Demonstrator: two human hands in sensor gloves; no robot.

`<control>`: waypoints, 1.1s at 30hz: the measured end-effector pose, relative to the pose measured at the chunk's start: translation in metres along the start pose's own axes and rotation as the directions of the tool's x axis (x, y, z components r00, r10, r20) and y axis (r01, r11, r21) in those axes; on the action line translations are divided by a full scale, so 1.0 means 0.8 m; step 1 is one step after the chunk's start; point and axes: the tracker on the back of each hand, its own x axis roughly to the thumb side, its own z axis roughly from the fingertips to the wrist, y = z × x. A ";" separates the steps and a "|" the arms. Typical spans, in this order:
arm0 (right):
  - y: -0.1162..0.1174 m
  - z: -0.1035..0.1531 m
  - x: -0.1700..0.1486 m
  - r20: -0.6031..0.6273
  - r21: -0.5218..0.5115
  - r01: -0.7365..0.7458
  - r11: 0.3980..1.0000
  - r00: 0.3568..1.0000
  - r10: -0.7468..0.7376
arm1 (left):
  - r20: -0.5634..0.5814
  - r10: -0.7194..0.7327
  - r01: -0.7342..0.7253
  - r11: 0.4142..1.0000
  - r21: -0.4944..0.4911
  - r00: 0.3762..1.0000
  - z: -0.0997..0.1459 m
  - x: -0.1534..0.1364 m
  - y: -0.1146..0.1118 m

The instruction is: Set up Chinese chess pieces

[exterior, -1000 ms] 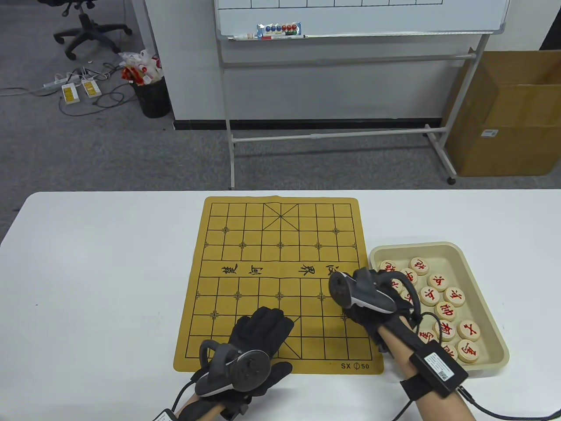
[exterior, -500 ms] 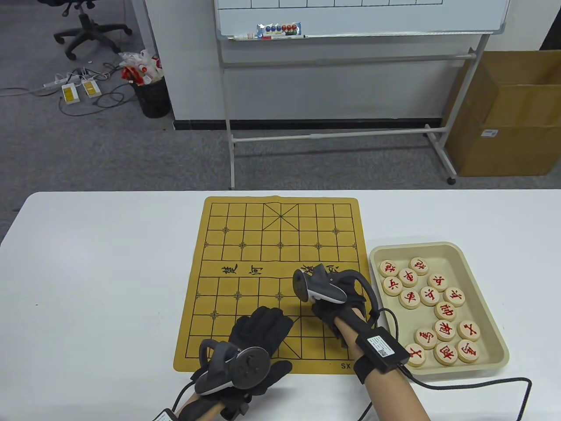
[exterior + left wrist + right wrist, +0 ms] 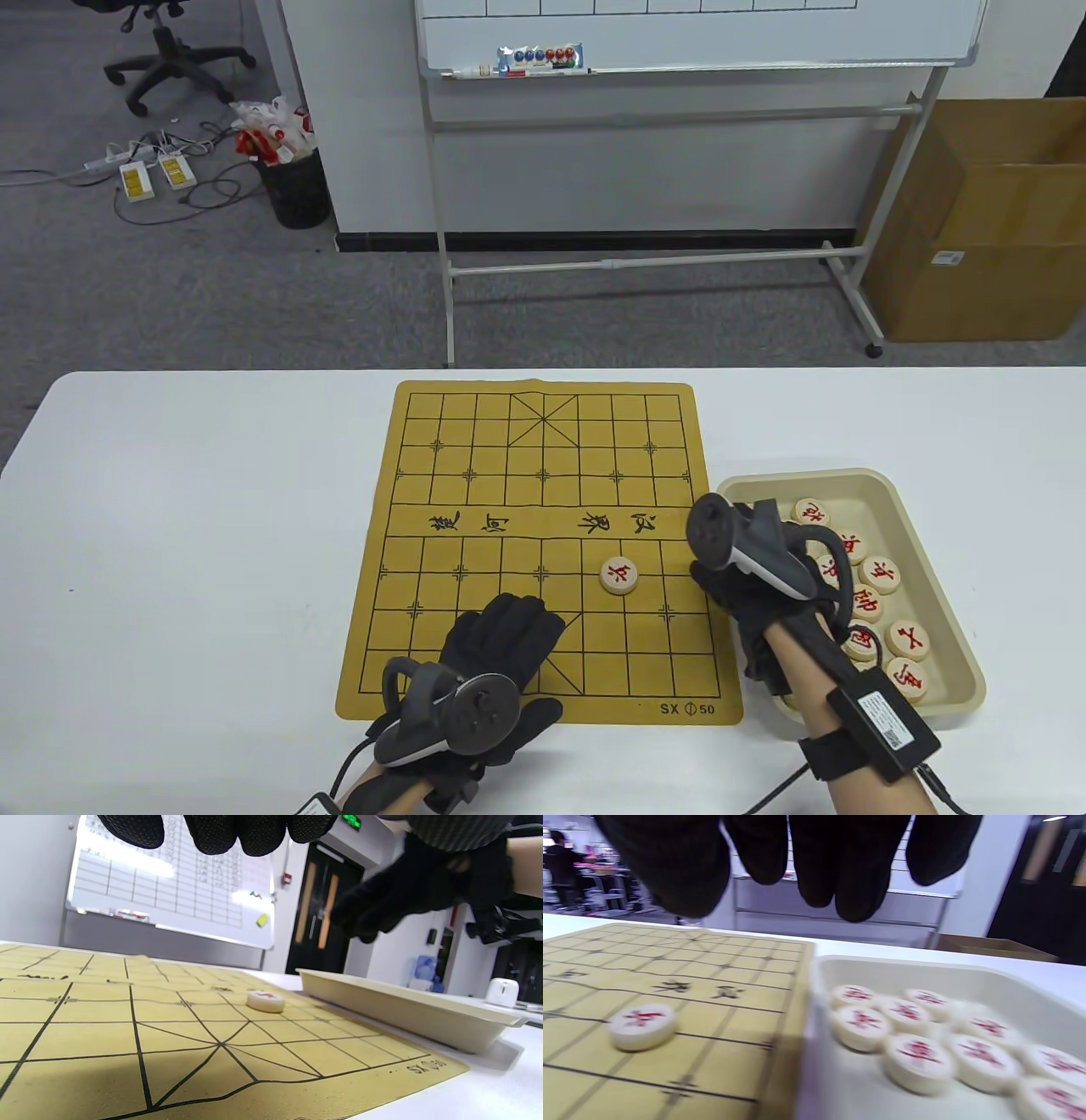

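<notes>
The yellow chess board lies in the middle of the white table. One round cream piece with a red character sits alone on its near half, also visible as the piece and the piece. A beige tray right of the board holds several red-marked pieces. My right hand hovers over the tray's left side; its fingers hang straight and hold nothing above the pieces. My left hand rests flat on the board's near edge, empty.
A whiteboard on a wheeled stand and a cardboard box stand on the floor beyond the table. The tray's wall rises just right of the board's edge. A cable from my right wrist trails off the table's near edge.
My right hand went from the tray to the board, let go of one piece there, and came back over the tray. The left hand stayed put.
</notes>
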 end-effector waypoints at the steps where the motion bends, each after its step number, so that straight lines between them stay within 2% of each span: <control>1: 0.005 0.004 -0.018 -0.039 0.020 -0.004 1.000 0.999 0.005 | -0.001 0.002 -0.002 1.000 0.001 1.000 0.000 0.000 0.000; 3: 0.017 0.009 -0.046 -0.113 0.068 -0.013 0.998 0.993 0.021 | -0.001 0.003 -0.003 1.000 0.001 1.000 0.000 0.000 0.000; 7: 0.048 0.016 -0.090 -0.165 0.107 0.035 0.994 0.986 -0.017 | -0.001 -0.002 0.002 1.000 -0.004 1.000 -0.001 0.000 -0.001; 12: 0.065 0.014 -0.112 -0.181 0.162 0.048 0.986 0.983 -0.018 | -0.006 -0.008 0.008 1.000 -0.015 1.000 -0.002 -0.002 -0.004; 14: 0.066 0.016 -0.113 -0.173 0.225 0.032 0.974 0.985 0.008 | -0.009 -0.011 0.011 1.000 -0.017 1.000 -0.002 -0.002 -0.004; 17: 0.078 0.017 -0.108 -0.096 0.310 -0.016 0.951 0.994 0.048 | -0.014 -0.008 0.008 1.000 -0.019 1.000 -0.002 -0.003 -0.004; 19: 0.083 0.016 -0.105 -0.074 0.329 -0.072 0.942 0.992 0.101 | -0.016 -0.006 0.006 1.000 -0.019 1.000 -0.002 -0.003 -0.004; 23: 0.090 0.017 -0.100 -0.045 0.381 -0.076 0.921 0.994 0.100 | -0.019 -0.007 0.006 1.000 -0.019 1.000 -0.002 -0.003 -0.004; 28: 0.098 0.015 -0.096 -0.032 0.400 -0.123 0.908 0.988 0.148 | -0.022 -0.006 0.006 1.000 -0.021 1.000 -0.002 -0.004 -0.004; 33: 0.104 0.013 -0.096 -0.027 0.369 -0.161 0.915 0.983 0.184 | -0.023 -0.009 0.008 1.000 -0.020 1.000 -0.002 -0.003 -0.004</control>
